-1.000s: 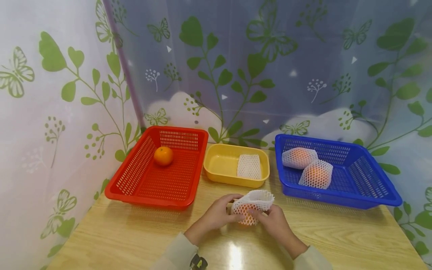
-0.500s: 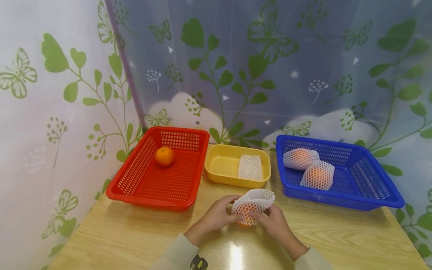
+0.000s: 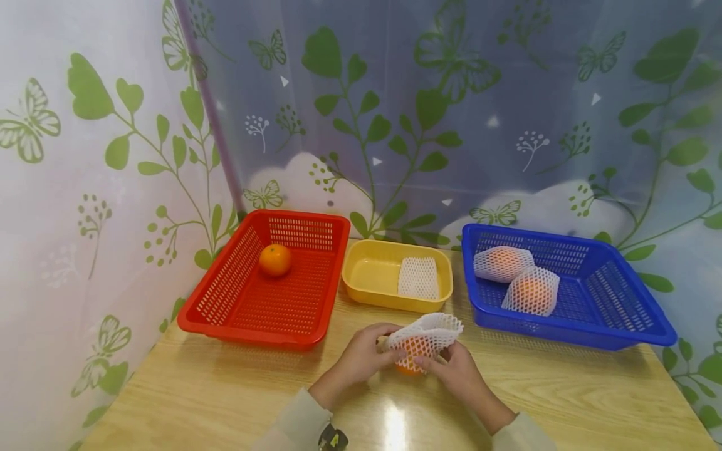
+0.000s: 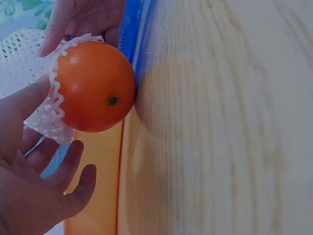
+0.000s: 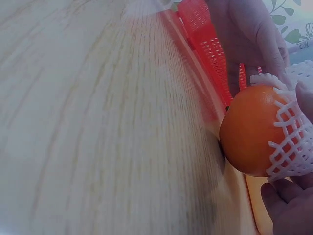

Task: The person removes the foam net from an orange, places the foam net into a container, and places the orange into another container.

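Note:
Low over the table's near middle, an orange (image 4: pixel 95 90) is partly inside a white foam net sleeve (image 3: pixel 435 333). Its lower part with the green stem end sticks out bare, at or just above the tabletop. My left hand (image 3: pixel 361 358) holds the sleeve and orange from the left, thumb on the near side of the mesh and fingers curved round behind. From the right, my right hand (image 3: pixel 459 371) pinches the netting, its thumb at the front near the sleeve's edge. Parts of both hands' fingers are hidden behind the netting.
A red basket (image 3: pixel 248 333) at the left contains one bare orange (image 3: pixel 275 260). In the middle, a yellow tray (image 3: pixel 361 297) has flat foam netting (image 3: pixel 418 278) in it. The blue basket (image 3: pixel 615 294) at the right contains two netted oranges (image 3: pixel 530 292). A patterned curtain (image 3: pixel 361 125) hangs behind.
The sleeve's open top has tilted slightly to the right, and the left thumb has shifted a little upward. Both hands stay on the netted orange; baskets and tray are unchanged.

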The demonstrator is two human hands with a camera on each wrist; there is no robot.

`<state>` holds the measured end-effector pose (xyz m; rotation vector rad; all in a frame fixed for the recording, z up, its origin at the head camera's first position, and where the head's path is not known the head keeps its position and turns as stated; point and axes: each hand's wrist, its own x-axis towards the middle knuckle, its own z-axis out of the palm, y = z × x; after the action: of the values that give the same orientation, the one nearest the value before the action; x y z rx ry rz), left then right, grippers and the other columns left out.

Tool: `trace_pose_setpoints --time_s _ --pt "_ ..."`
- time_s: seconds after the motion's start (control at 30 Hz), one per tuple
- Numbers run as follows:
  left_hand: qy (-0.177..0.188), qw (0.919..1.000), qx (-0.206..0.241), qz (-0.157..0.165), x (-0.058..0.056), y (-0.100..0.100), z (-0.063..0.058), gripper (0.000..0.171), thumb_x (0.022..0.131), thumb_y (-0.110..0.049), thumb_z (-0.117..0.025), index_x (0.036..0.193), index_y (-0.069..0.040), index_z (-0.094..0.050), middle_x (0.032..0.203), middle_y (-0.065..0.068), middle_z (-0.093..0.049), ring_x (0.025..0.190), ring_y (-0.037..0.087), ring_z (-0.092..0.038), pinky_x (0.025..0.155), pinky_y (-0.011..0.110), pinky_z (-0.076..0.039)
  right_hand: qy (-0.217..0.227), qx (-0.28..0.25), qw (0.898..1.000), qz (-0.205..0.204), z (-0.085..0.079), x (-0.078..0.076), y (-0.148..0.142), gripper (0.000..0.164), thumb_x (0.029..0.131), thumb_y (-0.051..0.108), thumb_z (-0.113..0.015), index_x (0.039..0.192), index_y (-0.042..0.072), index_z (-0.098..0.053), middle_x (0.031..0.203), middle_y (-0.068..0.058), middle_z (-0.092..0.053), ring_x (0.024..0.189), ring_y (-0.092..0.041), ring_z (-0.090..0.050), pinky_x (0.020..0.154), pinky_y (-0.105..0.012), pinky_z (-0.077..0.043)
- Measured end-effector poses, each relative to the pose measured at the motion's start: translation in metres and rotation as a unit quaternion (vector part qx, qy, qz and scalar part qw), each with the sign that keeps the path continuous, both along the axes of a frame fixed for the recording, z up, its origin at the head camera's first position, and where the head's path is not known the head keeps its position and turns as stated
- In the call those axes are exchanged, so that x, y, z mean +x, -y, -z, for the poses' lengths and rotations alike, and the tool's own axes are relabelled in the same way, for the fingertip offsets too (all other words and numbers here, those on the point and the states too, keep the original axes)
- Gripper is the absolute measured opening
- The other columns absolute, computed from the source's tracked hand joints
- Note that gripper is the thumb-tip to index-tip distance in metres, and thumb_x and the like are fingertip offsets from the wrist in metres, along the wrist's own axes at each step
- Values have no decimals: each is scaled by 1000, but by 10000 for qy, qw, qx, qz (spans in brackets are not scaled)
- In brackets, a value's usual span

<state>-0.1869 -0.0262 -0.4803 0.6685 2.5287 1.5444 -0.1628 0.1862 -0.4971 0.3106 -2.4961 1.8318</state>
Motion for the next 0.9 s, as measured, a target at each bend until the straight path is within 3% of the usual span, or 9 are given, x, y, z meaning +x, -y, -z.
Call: trace_pose_setpoints --time_s 0.23,0.43,0.73,0.9 --pt "-146 9995 -52 -279 0 0 1 34 86 -29 -76 116 -14 -69 111 -3 -68 107 14 -59 96 44 -45 45 35 10000 -55 -2 1 0 53 83 8 -77 128 -4 -53 124 -18 -62 120 -36 -55 105 -52 -39" --pt "-47 9989 0 -472 -2 0 2 35 85 -27 -76 115 -11 -69 108 -2 -68 105 16 -60 94 43 -45 111 46 9999 -24 -4 1 1 52 83 11 -77 127 -2 -54 124 -17 -62 121 -35 -55 106 -50 -39" --pt "16 10000 -61 38 -2 2 1 54 85 -33 -76 131 -8 -58 128 7 -60 118 24 -54 98 46 -46 243 172 9995 138 -8 0 2 53 81 16 -79 126 -3 -57 125 -16 -63 121 -35 -56 105 -49 -40" --pt "190 9995 -180 154 -1 2 0 60 83 -34 -77 134 -12 -55 135 4 -57 126 24 -50 104 48 -41 243 312 9987 317 -10 -1 3 49 81 18 -79 122 -3 -62 119 -15 -66 116 -33 -59 101 -46 -45"
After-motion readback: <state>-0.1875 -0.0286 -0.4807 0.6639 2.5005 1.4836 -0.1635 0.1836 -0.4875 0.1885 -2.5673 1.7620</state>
